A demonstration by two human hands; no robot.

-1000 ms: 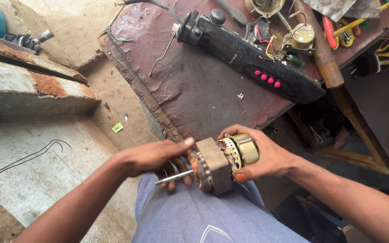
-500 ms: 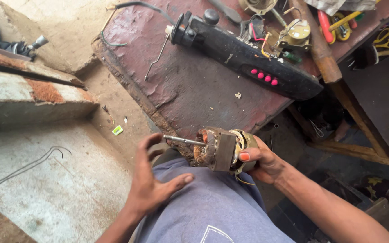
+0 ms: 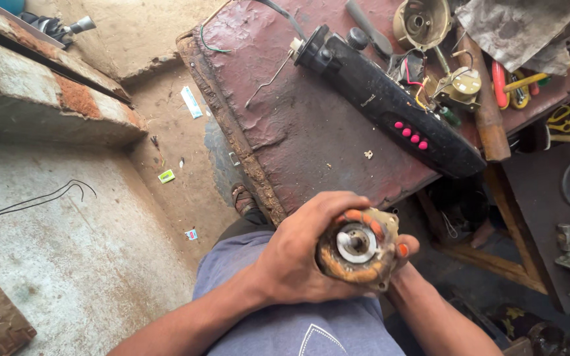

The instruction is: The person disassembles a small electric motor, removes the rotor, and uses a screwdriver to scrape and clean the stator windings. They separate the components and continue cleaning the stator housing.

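A small electric motor (image 3: 357,249) with orange-brown copper windings and a silver bearing in its middle faces the camera, end on, above my lap. My left hand (image 3: 305,254) wraps around its left side with the fingers curled over the top. From below and to the right, my right hand (image 3: 400,254) cups it, mostly hidden behind the motor, only fingertips showing. Both hands grip it just in front of the edge of a worn reddish-brown table (image 3: 285,138).
A long black casing with pink buttons (image 3: 390,102) lies on the table, with wires, a small brass motor part (image 3: 460,86), a wooden handle (image 3: 486,105) and pliers (image 3: 516,82) at the far right. Concrete steps (image 3: 54,99) rise at the left. Tools lie on the floor at right.
The motor has been turned so that its end faces the camera. My left hand left my thigh and closed over the motor's left side. The protruding shaft no longer shows.
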